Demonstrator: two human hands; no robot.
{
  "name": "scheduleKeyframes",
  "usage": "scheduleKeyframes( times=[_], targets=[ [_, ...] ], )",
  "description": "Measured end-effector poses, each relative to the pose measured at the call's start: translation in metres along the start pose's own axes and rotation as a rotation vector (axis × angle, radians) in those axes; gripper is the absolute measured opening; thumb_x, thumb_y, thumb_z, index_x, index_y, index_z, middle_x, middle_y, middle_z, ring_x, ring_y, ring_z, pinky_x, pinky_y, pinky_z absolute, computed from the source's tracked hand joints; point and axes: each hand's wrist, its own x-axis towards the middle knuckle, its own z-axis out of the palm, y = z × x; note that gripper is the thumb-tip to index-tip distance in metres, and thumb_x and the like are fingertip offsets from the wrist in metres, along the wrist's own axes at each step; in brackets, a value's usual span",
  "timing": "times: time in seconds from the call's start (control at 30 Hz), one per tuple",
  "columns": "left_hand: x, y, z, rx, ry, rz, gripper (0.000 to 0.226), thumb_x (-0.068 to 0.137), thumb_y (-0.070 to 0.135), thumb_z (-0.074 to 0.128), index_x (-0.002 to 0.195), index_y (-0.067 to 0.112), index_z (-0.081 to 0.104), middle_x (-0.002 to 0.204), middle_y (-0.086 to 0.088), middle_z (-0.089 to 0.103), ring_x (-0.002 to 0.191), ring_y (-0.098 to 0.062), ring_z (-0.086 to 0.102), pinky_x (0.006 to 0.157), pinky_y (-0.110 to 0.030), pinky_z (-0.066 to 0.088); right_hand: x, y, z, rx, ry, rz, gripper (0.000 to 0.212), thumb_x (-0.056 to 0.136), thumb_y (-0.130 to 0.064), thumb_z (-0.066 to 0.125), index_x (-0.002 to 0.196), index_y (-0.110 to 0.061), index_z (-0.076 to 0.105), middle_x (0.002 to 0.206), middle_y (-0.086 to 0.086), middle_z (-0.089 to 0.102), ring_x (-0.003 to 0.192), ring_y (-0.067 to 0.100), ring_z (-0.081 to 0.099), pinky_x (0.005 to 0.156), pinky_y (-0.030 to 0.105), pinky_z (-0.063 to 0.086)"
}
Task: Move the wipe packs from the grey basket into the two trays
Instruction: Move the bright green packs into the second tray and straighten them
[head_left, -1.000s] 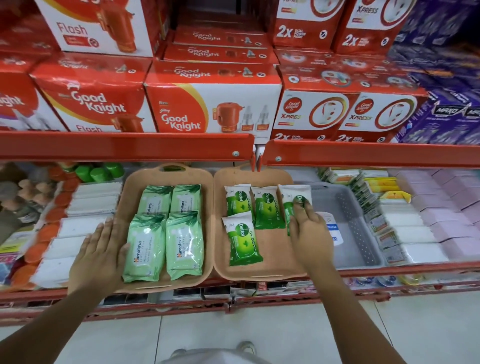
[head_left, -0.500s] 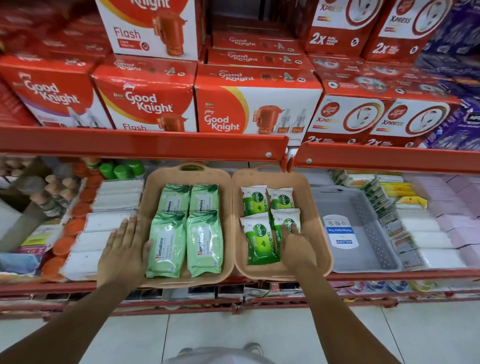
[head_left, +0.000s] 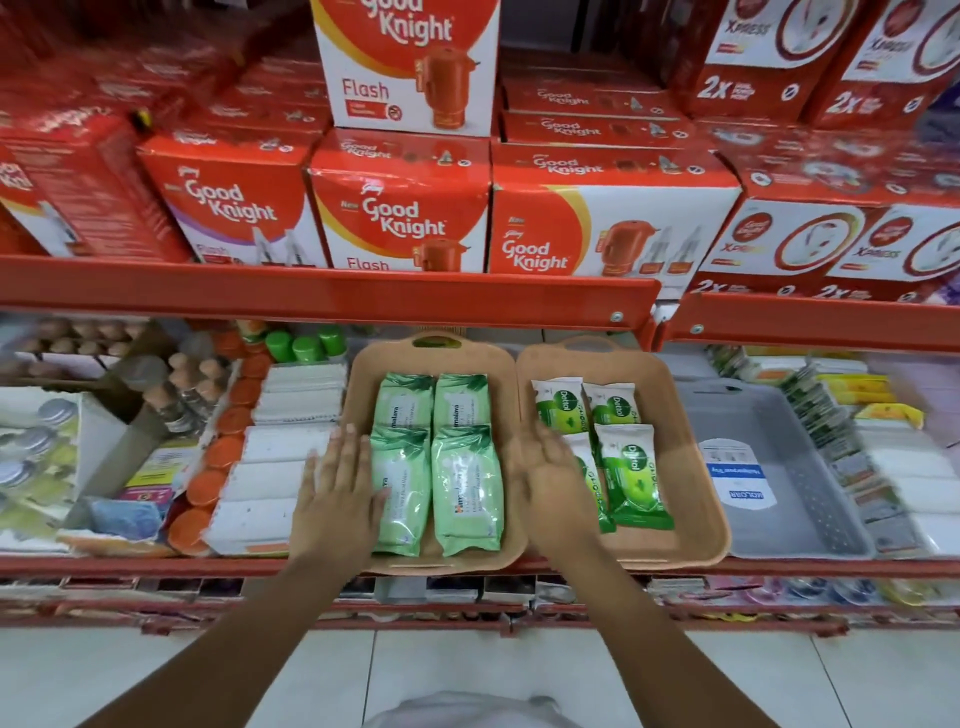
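Note:
Two tan trays stand side by side on the lower shelf. The left tray (head_left: 363, 374) holds several pale green Himalaya wipe packs (head_left: 466, 488). The right tray (head_left: 691, 467) holds several white-and-green Dettol wipe packs (head_left: 631, 475). My left hand (head_left: 337, 493) lies flat with spread fingers over the left tray's left rim, its thumb touching a pale green pack. My right hand (head_left: 553, 473) is open, palm down, over the right tray's left side, hiding part of one Dettol pack. The grey basket (head_left: 810, 499), to the right of the trays, shows only a blue-and-white label inside.
Above the trays runs an orange shelf rail (head_left: 332, 288) with red Good Knight boxes (head_left: 400, 208) stacked on it. White packs (head_left: 291, 452) and orange caps (head_left: 218, 467) sit left of the trays. Sachets and white packs (head_left: 893, 467) fill the shelf right of the basket.
My right hand let go of the Dettol pack it pressed down and slid left, opening flat. My left hand shifted right onto the left tray's rim. The view panned left.

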Motion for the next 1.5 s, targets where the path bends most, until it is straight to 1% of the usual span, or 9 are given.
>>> scheduleKeyframes(
  times=[0.23, 0.4, 0.77, 0.93, 1.07, 1.17, 1.27, 1.37, 1.5],
  targets=[
    [0.002, 0.034, 0.001, -0.264, -0.156, -0.065, 0.072, 0.087, 0.061, 0.006, 0.145, 0.022, -0.010, 0.155, -0.002, -0.012, 0.142, -0.027, -0.009, 0.114, -0.037, 0.011, 0.008, -0.052, 0.040, -0.148, -0.310, -0.052, 0.068, 0.097, -0.044, 0.035, 0.152, -0.027, -0.001, 0.161, 0.008, -0.011, 0.147, 0.035, -0.010, 0.118, 0.043, 0.006],
    [0.008, 0.036, -0.003, -0.423, -0.236, -0.129, 0.070, 0.089, 0.060, 0.029, 0.147, 0.032, -0.001, 0.157, 0.002, -0.011, 0.140, -0.030, 0.015, 0.103, -0.040, 0.034, 0.011, -0.062, 0.052, -0.194, -0.352, 0.028, 0.070, 0.097, -0.038, 0.038, 0.151, -0.028, -0.005, 0.160, 0.006, -0.015, 0.144, 0.042, -0.017, 0.117, 0.048, 0.012],
    [0.026, 0.040, -0.019, -0.359, -0.292, -0.133, 0.069, 0.089, 0.045, 0.047, 0.146, 0.024, 0.014, 0.158, -0.006, 0.003, 0.126, -0.036, 0.038, 0.088, -0.040, 0.046, 0.023, -0.064, 0.044, -0.079, -0.384, 0.105, 0.073, 0.091, -0.038, 0.050, 0.151, -0.032, 0.010, 0.162, 0.001, -0.003, 0.134, 0.039, 0.035, 0.106, 0.041, 0.039],
    [0.027, 0.032, -0.027, -0.266, -0.416, -0.102, 0.069, 0.089, 0.052, 0.043, 0.146, 0.023, 0.018, 0.157, -0.008, 0.007, 0.124, -0.032, 0.044, 0.087, -0.040, 0.048, 0.023, -0.058, 0.036, -0.041, -0.476, 0.092, 0.071, 0.088, -0.042, 0.051, 0.150, -0.027, 0.019, 0.161, 0.007, 0.005, 0.138, 0.032, 0.035, 0.110, 0.040, 0.032],
    [0.020, 0.029, -0.026, -0.169, -0.453, -0.043, 0.060, 0.095, 0.050, 0.020, 0.147, 0.021, 0.011, 0.157, -0.006, 0.005, 0.141, -0.031, 0.013, 0.106, -0.043, 0.032, 0.014, -0.054, 0.040, -0.178, -0.497, 0.047, 0.066, 0.094, -0.055, 0.020, 0.152, -0.027, 0.007, 0.161, 0.005, -0.002, 0.148, 0.033, -0.001, 0.119, 0.040, 0.008],
    [0.013, 0.030, -0.017, -0.105, -0.379, 0.086, 0.058, 0.098, 0.039, 0.010, 0.146, 0.009, -0.004, 0.157, -0.007, -0.010, 0.141, -0.021, -0.014, 0.115, -0.034, -0.003, 0.007, -0.055, 0.047, -0.231, -0.408, -0.076, 0.116, 0.053, -0.064, -0.038, 0.151, -0.017, 0.000, 0.161, 0.006, -0.006, 0.147, 0.023, -0.015, 0.113, 0.032, -0.013],
    [0.009, 0.027, -0.004, -0.171, -0.383, 0.141, 0.061, 0.095, 0.044, 0.001, 0.144, 0.012, -0.016, 0.155, -0.004, -0.019, 0.140, -0.016, -0.019, 0.112, -0.030, -0.010, 0.007, -0.048, 0.053, -0.158, -0.388, -0.091, 0.120, 0.048, -0.062, -0.037, 0.151, -0.013, 0.001, 0.162, 0.003, -0.001, 0.148, 0.018, -0.007, 0.113, 0.028, -0.008],
    [0.008, 0.024, 0.003, -0.202, -0.405, 0.175, 0.090, 0.066, 0.060, -0.032, 0.143, 0.017, -0.018, 0.154, -0.001, -0.021, 0.139, -0.014, -0.019, 0.109, -0.029, -0.012, 0.009, -0.044, 0.052, -0.076, -0.423, -0.067, 0.111, 0.054, -0.061, -0.026, 0.151, -0.015, 0.000, 0.162, 0.001, 0.000, 0.149, 0.017, -0.002, 0.117, 0.030, -0.001],
    [0.011, 0.027, 0.005, -0.198, -0.435, 0.152, 0.062, 0.094, 0.047, 0.002, 0.144, 0.014, -0.015, 0.154, -0.003, -0.020, 0.140, -0.015, -0.018, 0.112, -0.030, -0.008, 0.009, -0.047, 0.057, -0.066, -0.441, -0.044, 0.110, 0.053, -0.060, -0.026, 0.151, -0.016, -0.004, 0.161, 0.000, -0.005, 0.148, 0.016, -0.005, 0.117, 0.030, -0.001]
  ],
)
